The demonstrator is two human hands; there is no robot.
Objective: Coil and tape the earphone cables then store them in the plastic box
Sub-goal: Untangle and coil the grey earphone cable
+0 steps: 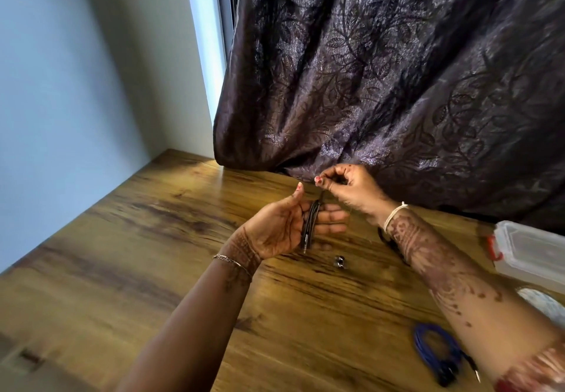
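The thin black earphone cable is held above the far middle of the brown wood-grain table. It is looped round the straight fingers of the left hand, which is spread palm up. The coil's long axis runs near-to-far across those fingers. Its free run is pinched by the right hand, just beyond the coil. The clear plastic box with red latch stands at the table's right edge, nearer the right hand. Winding is judged the step in hand.

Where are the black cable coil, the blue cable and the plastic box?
black cable coil (pixel 311 226), head view, middle of the wound strands.
blue cable (pixel 422 345), head view, left side of its loop.
plastic box (pixel 530 246), head view, its clear lid.
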